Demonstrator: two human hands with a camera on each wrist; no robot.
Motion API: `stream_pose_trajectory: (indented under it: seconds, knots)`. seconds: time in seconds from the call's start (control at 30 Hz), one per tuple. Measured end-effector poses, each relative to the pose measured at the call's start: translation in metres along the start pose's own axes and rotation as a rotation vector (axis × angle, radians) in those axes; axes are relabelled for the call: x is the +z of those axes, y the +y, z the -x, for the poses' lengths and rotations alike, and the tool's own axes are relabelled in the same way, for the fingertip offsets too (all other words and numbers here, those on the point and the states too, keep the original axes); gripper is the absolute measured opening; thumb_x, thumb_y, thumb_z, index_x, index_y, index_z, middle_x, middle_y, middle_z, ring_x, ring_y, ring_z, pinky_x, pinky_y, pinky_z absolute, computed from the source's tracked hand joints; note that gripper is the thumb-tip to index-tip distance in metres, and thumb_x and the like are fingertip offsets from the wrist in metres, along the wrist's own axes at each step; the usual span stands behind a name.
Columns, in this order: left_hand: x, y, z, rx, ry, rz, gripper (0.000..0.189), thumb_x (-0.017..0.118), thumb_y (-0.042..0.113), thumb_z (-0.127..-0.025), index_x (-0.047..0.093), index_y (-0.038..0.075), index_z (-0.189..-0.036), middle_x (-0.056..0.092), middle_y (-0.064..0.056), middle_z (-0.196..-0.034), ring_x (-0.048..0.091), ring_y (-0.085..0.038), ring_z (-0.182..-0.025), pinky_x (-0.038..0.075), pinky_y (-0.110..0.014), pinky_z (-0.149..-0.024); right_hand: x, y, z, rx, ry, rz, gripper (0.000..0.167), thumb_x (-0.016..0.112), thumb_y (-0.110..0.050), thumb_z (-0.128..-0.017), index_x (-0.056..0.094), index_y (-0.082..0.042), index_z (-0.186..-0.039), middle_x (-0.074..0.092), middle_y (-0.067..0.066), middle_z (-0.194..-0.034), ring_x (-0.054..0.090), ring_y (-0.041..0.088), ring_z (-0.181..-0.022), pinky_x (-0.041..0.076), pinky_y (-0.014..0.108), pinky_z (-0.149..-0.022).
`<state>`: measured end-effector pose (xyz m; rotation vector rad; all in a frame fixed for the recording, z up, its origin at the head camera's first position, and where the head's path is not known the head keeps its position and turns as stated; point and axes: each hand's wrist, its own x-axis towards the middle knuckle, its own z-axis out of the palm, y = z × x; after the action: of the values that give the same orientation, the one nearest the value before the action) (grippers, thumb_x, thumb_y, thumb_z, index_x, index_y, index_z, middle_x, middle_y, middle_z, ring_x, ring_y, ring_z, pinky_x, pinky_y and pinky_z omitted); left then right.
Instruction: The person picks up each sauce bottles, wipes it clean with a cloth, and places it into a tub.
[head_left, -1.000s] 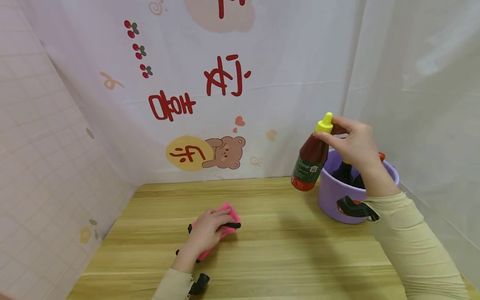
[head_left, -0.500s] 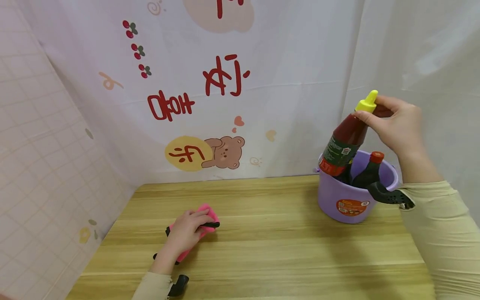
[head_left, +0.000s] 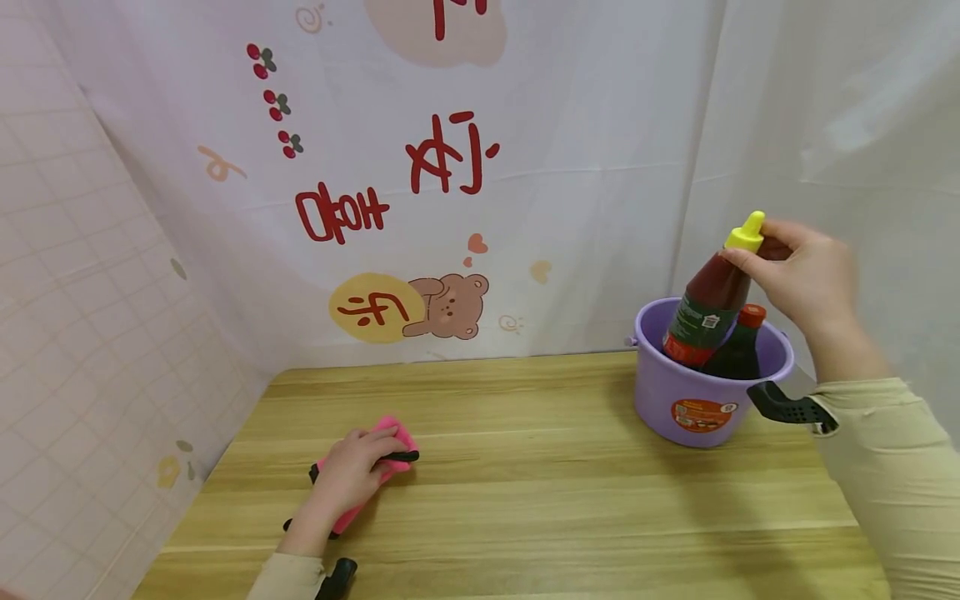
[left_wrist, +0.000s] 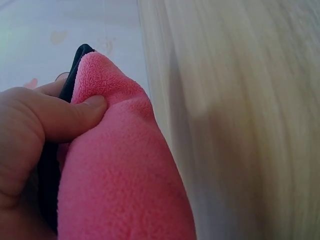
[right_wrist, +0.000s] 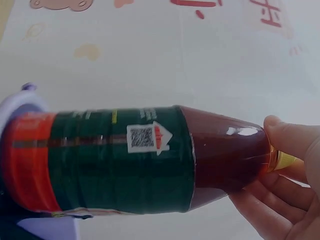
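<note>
My right hand [head_left: 806,275] pinches a red sauce bottle [head_left: 701,317] by its neck, just below the yellow nozzle cap [head_left: 747,233]. Tilted, the bottle has its lower end inside a purple bucket [head_left: 652,400]. Its green label [right_wrist: 120,160] fills much of the right wrist view. A dark bottle with a red cap [head_left: 738,346] stands in the bucket beside it. On the left, my left hand [head_left: 348,475] grips a pink cloth [left_wrist: 125,170] with black edging against the wooden table; thumb and fingers pinch it in the left wrist view.
The wooden table [head_left: 525,467] meets a white printed curtain [head_left: 585,208] at the back. A tiled-pattern sheet [head_left: 90,292] hangs along the left side. An orange sticker [head_left: 701,415] is on the bucket's front.
The sauce bottle has moved right, over the bucket, and then down into it with my right hand. My left hand has slid left across the table with the pink cloth.
</note>
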<state>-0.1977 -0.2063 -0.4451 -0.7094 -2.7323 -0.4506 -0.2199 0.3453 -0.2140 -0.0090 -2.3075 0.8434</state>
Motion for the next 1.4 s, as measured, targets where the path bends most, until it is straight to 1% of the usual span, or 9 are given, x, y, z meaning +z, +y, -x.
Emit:
stream_pose_trajectory:
  seconds: [0.1, 0.17, 0.23, 0.37, 0.43, 0.53, 0.67, 1.03, 1.4]
  knots:
    - [-0.001, -0.002, 0.001, -0.015, -0.005, -0.014, 0.026, 0.08, 0.023, -0.083, 0.074, 0.026, -0.108, 0.069, 0.004, -0.118, 0.06, -0.035, -0.1, 0.049, -0.055, -0.081, 0.005, 0.008, 0.001, -0.003, -0.022, 0.031, 0.056, 0.077, -0.033, -0.087, 0.064, 0.005, -0.126, 0.073, -0.003, -0.091, 0.044, -0.025, -0.065, 0.036, 0.001, -0.063]
    - [-0.001, -0.004, 0.002, -0.018, -0.003, -0.018, 0.026, 0.08, 0.024, -0.083, 0.074, 0.026, -0.108, 0.069, 0.004, -0.118, 0.06, -0.036, -0.101, 0.049, -0.056, -0.082, 0.008, 0.013, 0.003, -0.005, -0.035, 0.057, 0.056, 0.077, -0.033, -0.088, 0.063, 0.006, -0.126, 0.072, 0.019, -0.101, 0.042, -0.026, -0.064, 0.035, 0.001, -0.061]
    - [-0.002, -0.005, 0.002, -0.017, 0.003, -0.014, 0.026, 0.08, 0.025, -0.083, 0.074, 0.025, -0.108, 0.069, 0.004, -0.117, 0.06, -0.036, -0.101, 0.049, -0.056, -0.082, 0.012, 0.018, 0.005, 0.001, -0.061, 0.054, 0.057, 0.076, -0.033, -0.089, 0.062, 0.007, -0.127, 0.067, 0.031, -0.11, 0.042, -0.026, -0.063, 0.039, 0.003, -0.058]
    - [-0.004, -0.007, 0.004, -0.022, 0.019, -0.005, 0.025, 0.081, 0.027, -0.082, 0.074, 0.026, -0.107, 0.069, 0.005, -0.115, 0.06, -0.035, -0.1, 0.049, -0.056, -0.081, 0.019, 0.027, 0.01, 0.003, -0.11, 0.034, 0.055, 0.075, -0.031, -0.089, 0.061, 0.007, -0.127, 0.065, 0.033, -0.111, 0.044, -0.024, -0.06, 0.044, 0.008, -0.05]
    - [-0.005, -0.008, 0.005, -0.025, 0.024, -0.005, 0.025, 0.081, 0.026, -0.081, 0.074, 0.026, -0.106, 0.07, 0.005, -0.114, 0.06, -0.034, -0.099, 0.049, -0.056, -0.08, 0.023, 0.031, 0.012, -0.004, -0.121, 0.06, 0.055, 0.075, -0.031, -0.089, 0.062, 0.007, -0.125, 0.066, 0.032, -0.109, 0.047, -0.019, -0.063, 0.043, 0.008, -0.053]
    - [-0.006, -0.01, 0.006, -0.027, 0.025, -0.003, 0.026, 0.081, 0.025, -0.081, 0.074, 0.026, -0.106, 0.069, 0.004, -0.115, 0.06, -0.034, -0.098, 0.049, -0.055, -0.079, 0.031, 0.039, 0.016, -0.024, -0.133, 0.116, 0.053, 0.075, -0.031, -0.089, 0.063, 0.009, -0.122, 0.067, 0.031, -0.106, 0.065, 0.007, -0.074, 0.041, 0.014, -0.064]
    - [-0.007, -0.011, 0.008, -0.022, 0.033, 0.0, 0.027, 0.082, 0.021, -0.081, 0.074, 0.025, -0.106, 0.07, 0.003, -0.115, 0.06, -0.036, -0.096, 0.049, -0.056, -0.078, 0.042, 0.048, 0.021, -0.065, -0.159, 0.149, 0.049, 0.076, -0.028, -0.089, 0.064, 0.01, -0.117, 0.068, 0.03, -0.102, 0.066, 0.044, -0.091, 0.041, 0.027, -0.068]
    - [-0.004, -0.015, 0.007, -0.02, 0.019, 0.0, 0.026, 0.081, 0.018, -0.082, 0.074, 0.024, -0.106, 0.07, 0.001, -0.118, 0.061, -0.037, -0.101, 0.048, -0.056, -0.084, 0.062, 0.064, 0.032, -0.096, -0.229, 0.204, 0.043, 0.076, -0.029, -0.087, 0.065, 0.008, -0.106, 0.069, 0.027, -0.093, 0.064, 0.044, -0.086, 0.044, 0.047, -0.069]
    - [-0.008, -0.014, 0.002, -0.048, 0.017, 0.0, 0.025, 0.081, 0.023, -0.082, 0.074, 0.027, -0.106, 0.07, 0.008, -0.112, 0.06, -0.034, -0.095, 0.049, -0.055, -0.078, 0.072, 0.076, 0.037, -0.118, -0.272, 0.242, 0.04, 0.082, -0.032, -0.081, 0.061, 0.0, -0.091, 0.067, 0.015, -0.078, 0.06, 0.035, -0.073, 0.04, 0.04, -0.062]
